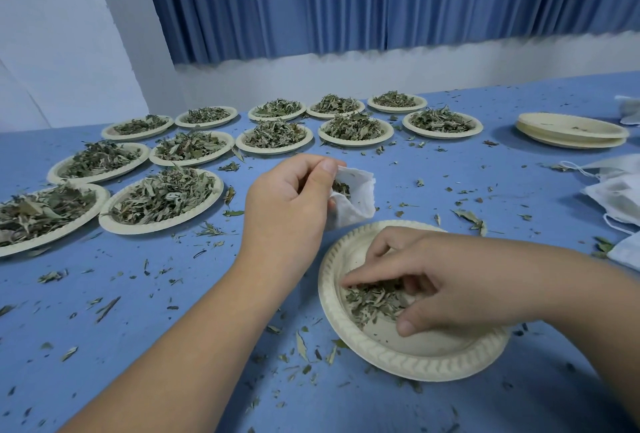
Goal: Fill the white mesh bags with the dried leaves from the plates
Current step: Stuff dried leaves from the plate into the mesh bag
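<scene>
Left of your left grip, full plates (162,200) of leaves stand in rows on the blue table (138,328); your left hand (287,204) is raised off the table, its grip closed on the mouth of a white mesh bag (356,205), thumb and fingers pinching the rim so it gapes, a few leaves showing inside; just below and right of that grip lies the near plate (330,297), mostly bare; your right hand (450,280) reaches into it, its grip curled round a small heap of dried leaves (374,302), fingertips in the heap, thumb on the plate's floor; well beyond and right of that grip sit a stack of empty plates (571,129) and spare mesh bags (616,190).
</scene>
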Demonstrator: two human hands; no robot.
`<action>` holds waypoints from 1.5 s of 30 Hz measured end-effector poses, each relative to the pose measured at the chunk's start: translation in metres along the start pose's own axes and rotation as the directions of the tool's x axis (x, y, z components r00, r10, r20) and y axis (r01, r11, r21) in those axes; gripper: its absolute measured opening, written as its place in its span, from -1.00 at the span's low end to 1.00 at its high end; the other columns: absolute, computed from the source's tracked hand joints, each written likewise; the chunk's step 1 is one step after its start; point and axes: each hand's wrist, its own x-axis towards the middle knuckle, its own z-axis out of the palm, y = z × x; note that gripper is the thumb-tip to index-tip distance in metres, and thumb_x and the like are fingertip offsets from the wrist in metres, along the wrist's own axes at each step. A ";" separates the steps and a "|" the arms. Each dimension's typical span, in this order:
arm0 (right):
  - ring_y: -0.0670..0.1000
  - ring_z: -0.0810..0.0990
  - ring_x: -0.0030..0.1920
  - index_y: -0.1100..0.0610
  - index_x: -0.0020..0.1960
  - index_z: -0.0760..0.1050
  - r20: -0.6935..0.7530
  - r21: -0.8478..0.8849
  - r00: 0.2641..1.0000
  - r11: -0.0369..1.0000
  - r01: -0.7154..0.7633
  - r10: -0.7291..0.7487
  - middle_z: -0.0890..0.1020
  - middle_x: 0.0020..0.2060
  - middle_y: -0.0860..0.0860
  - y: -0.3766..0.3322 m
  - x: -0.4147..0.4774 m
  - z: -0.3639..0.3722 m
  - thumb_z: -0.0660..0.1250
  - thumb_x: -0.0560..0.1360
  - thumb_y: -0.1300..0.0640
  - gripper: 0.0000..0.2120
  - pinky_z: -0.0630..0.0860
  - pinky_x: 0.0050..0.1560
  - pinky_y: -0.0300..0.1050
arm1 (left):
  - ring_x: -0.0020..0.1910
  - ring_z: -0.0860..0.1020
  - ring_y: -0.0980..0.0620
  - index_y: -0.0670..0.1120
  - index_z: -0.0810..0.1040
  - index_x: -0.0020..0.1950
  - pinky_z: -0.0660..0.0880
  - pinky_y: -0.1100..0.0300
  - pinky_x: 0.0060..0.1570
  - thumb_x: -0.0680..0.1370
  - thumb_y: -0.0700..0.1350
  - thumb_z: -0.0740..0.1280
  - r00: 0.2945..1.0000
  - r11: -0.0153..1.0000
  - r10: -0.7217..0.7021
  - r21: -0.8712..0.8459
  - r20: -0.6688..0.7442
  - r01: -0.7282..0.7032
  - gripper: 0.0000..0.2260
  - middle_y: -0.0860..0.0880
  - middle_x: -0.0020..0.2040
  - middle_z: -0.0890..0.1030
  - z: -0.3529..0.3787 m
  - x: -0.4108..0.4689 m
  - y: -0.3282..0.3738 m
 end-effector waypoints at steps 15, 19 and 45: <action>-0.27 0.34 -0.11 -0.16 0.15 0.59 -0.184 -0.170 0.975 0.981 0.092 -0.124 0.43 -0.14 -0.25 -0.014 0.010 0.012 0.36 0.50 -0.03 -0.77 0.33 0.00 -0.31 | -0.42 0.46 0.21 0.05 0.64 -0.18 0.39 0.43 -0.39 0.60 -0.12 0.29 1.000 1.000 0.005 0.013 0.004 -0.005 -0.79 0.11 -0.45 0.51 0.002 -0.001 0.000; -0.11 0.38 -0.12 0.04 -0.03 0.63 -0.232 -0.298 0.951 0.945 0.133 -0.207 0.52 -0.16 -0.11 -0.016 0.009 0.017 0.26 0.52 0.06 -0.82 0.38 -0.11 -0.18 | -0.44 0.43 0.21 0.07 0.64 -0.18 0.36 0.44 -0.41 0.60 -0.12 0.29 1.000 0.999 0.012 0.031 0.003 -0.012 -0.79 0.11 -0.47 0.49 0.002 -0.002 0.000; -0.06 0.52 -0.29 -0.12 -0.30 0.64 -0.721 0.126 0.692 0.989 0.082 0.034 0.60 -0.37 -0.06 -0.006 0.002 -0.009 0.39 0.32 0.07 -0.90 0.43 -0.23 -0.17 | -0.43 0.46 0.24 0.07 0.67 -0.15 0.34 0.41 -0.40 0.57 -0.10 0.35 0.983 0.970 0.151 0.179 0.100 -0.167 -0.84 0.15 -0.38 0.60 0.017 -0.015 -0.003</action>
